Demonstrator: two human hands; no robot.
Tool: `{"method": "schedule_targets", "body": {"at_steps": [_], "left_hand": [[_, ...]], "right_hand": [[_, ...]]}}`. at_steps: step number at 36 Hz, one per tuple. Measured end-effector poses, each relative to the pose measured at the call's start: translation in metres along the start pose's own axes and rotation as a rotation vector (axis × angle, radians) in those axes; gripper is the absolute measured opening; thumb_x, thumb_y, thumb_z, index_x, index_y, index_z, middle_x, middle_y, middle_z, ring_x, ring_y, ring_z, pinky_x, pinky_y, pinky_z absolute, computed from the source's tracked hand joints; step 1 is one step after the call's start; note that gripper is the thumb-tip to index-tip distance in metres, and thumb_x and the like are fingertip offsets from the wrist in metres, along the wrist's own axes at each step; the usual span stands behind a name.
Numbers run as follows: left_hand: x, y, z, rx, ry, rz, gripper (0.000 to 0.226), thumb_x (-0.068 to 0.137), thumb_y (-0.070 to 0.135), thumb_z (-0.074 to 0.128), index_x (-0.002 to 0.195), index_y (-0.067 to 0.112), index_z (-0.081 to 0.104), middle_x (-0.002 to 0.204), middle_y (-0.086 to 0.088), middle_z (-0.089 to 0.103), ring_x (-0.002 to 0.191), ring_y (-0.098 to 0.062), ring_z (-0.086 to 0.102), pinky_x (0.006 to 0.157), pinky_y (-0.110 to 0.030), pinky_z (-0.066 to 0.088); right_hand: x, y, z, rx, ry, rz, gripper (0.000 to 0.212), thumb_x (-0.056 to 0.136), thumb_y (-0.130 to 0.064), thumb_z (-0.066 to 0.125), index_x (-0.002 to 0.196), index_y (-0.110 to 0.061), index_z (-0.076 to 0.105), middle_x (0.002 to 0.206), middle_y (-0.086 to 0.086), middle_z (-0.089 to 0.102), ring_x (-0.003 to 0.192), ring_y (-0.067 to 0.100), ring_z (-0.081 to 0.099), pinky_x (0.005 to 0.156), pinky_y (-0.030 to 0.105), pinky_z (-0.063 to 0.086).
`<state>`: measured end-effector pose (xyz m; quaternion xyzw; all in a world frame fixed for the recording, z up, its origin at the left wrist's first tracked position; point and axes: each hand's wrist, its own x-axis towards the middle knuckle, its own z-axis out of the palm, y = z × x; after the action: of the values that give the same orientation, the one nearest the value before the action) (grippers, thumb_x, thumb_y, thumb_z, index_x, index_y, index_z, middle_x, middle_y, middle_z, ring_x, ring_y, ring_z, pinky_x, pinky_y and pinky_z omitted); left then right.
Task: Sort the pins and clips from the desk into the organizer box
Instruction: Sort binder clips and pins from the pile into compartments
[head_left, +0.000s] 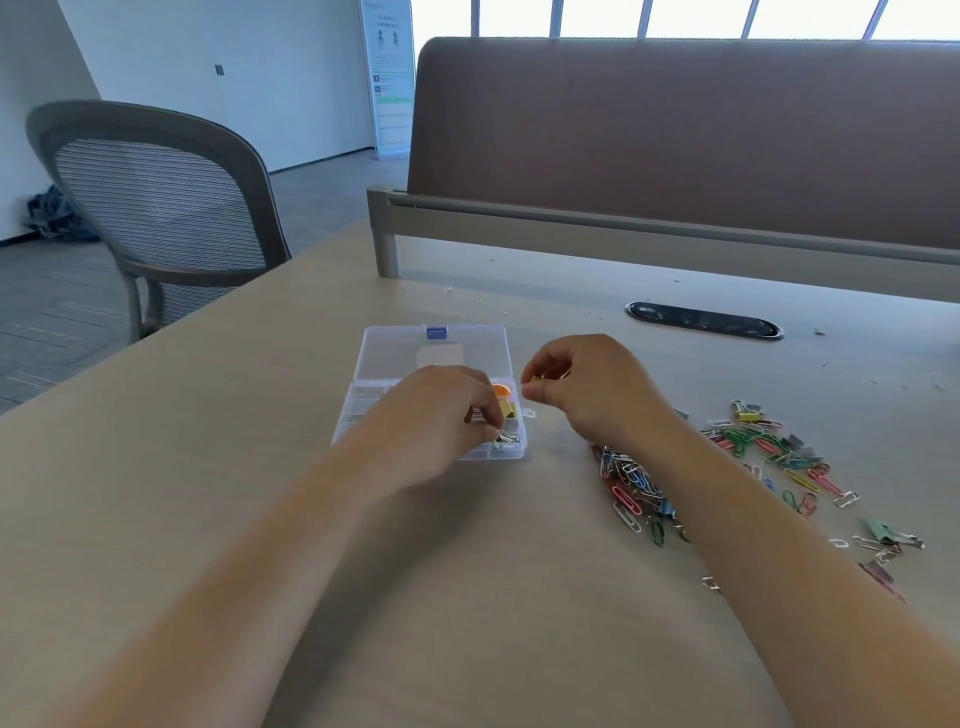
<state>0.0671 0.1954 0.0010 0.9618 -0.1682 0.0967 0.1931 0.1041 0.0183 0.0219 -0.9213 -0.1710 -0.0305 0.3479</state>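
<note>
The fingers of my left hand (441, 410) curl down into the near right corner of the clear plastic organizer box (363, 410), pinching a small wire-handled clip (506, 440). My right hand (597, 395), just right of the box, pinches a tiny yellowish piece (534, 391). Glossy coloured paper clips (631, 483) lie heaped further right on the pale, smooth desk (234, 441).

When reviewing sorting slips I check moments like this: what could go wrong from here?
The right hand pinches a small yellow piece beside the box, not over it; it may drop on the desk. The right forearm crosses over the paper clips and could scatter them.
</note>
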Motion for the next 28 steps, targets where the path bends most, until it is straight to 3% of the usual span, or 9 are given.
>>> {"method": "schedule_targets", "body": {"at_steps": [8,12,19,24,28], "left_hand": [[0.0001,-0.0006,0.0019,0.002,-0.005,0.031,0.009,0.087,0.024,0.066,0.088,0.022,0.075,0.094,0.014,0.062,0.082,-0.007,0.054,0.074,-0.017,0.038],[0.0001,-0.0006,0.0020,-0.006,-0.014,0.037,0.011,0.088,0.023,0.065,0.087,0.020,0.076,0.094,0.014,0.062,0.086,-0.008,0.056,0.077,-0.019,0.041],[-0.0008,-0.0001,0.0017,-0.033,-0.003,0.046,0.011,0.088,0.023,0.066,0.089,0.021,0.076,0.093,0.014,0.060,0.081,-0.005,0.053,0.074,-0.018,0.040],[0.0003,-0.0022,-0.0008,-0.120,0.031,0.006,0.009,0.087,0.025,0.068,0.092,0.023,0.075,0.091,0.013,0.059,0.081,-0.006,0.056,0.074,-0.022,0.045],[0.0006,-0.0021,-0.0015,-0.132,0.109,-0.063,0.007,0.089,0.027,0.064,0.091,0.024,0.070,0.084,0.012,0.058,0.078,-0.004,0.054,0.071,-0.022,0.043]], "right_hand": [[0.0002,0.0035,0.0032,0.086,-0.007,0.046,0.006,0.089,-0.011,0.065,0.091,-0.016,0.065,0.072,-0.001,0.070,0.062,0.011,0.069,0.073,0.038,0.059],[0.0004,0.0025,0.0027,0.076,-0.043,0.047,0.012,0.092,-0.008,0.061,0.093,-0.019,0.067,0.075,-0.001,0.072,0.065,0.011,0.071,0.076,0.036,0.060],[0.0010,0.0028,0.0028,-0.001,-0.014,0.035,0.005,0.082,-0.017,0.071,0.082,-0.022,0.070,0.083,-0.007,0.068,0.079,0.013,0.064,0.067,0.026,0.049],[0.0014,0.0025,0.0026,-0.012,-0.026,0.008,0.007,0.083,-0.019,0.073,0.079,-0.023,0.069,0.072,-0.010,0.059,0.065,0.007,0.053,0.056,0.022,0.036],[0.0017,0.0019,0.0058,-0.003,-0.051,0.000,0.007,0.085,-0.019,0.072,0.081,-0.024,0.069,0.080,-0.011,0.065,0.076,0.007,0.060,0.064,0.020,0.045]]}}
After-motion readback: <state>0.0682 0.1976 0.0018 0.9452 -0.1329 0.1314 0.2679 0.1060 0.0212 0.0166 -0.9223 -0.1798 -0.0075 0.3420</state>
